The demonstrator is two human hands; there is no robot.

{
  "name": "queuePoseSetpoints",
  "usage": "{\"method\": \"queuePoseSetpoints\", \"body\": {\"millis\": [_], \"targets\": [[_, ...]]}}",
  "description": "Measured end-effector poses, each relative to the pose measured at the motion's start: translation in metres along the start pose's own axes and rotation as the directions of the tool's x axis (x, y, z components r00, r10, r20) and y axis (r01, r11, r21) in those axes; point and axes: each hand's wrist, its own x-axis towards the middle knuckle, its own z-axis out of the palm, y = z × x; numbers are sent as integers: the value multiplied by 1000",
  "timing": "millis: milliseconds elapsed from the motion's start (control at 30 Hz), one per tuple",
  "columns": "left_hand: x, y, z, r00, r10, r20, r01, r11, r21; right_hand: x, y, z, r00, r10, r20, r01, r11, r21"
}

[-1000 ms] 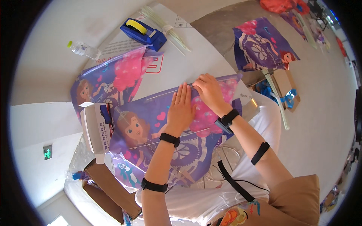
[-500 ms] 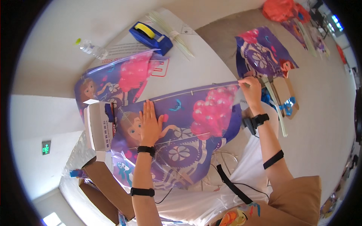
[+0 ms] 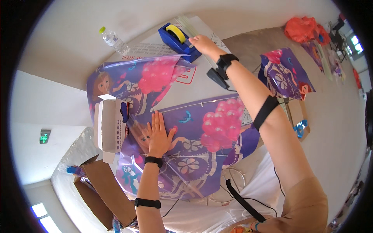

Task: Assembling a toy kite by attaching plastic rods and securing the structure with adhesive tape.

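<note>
A purple printed plastic sheet [image 3: 182, 130], with a cartoon girl and pink balloons, lies in front of me. Thin pale rods [image 3: 194, 156] run along its top edge and across its middle. Spread flat, my left hand [image 3: 158, 136] presses on the left part of this sheet. My right hand [image 3: 205, 43] reaches to the front end of a blue tape dispenser [image 3: 169, 39] with a yellow roll [image 3: 175, 33]. Its fingertips are pinched together at the cutter, seemingly on the tape's end; the tape itself is hard to make out.
A second printed sheet [image 3: 128, 79] lies behind on the white board. There are also a bundle of thin rods [image 3: 186, 23], a clear bottle [image 3: 112, 39], an open white box [image 3: 107, 128] and a brown carton [image 3: 107, 190]. Another printed sheet [image 3: 281, 73] is at right.
My right hand has left the right corner of the near sheet and moved up and left to the tape dispenser. My left hand stays flat on the sheet.
</note>
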Motion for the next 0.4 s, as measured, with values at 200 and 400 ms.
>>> {"method": "queuePoseSetpoints", "body": {"millis": [200,400], "targets": [[-6,-11,-13,1000,5,-10,-5,1000,-20,27,6,17,969,192,154,-235,908,347],[-4,-9,-7,999,13,-37,-14,1000,-19,66,40,17,777,417,472,-575,775,261]]}}
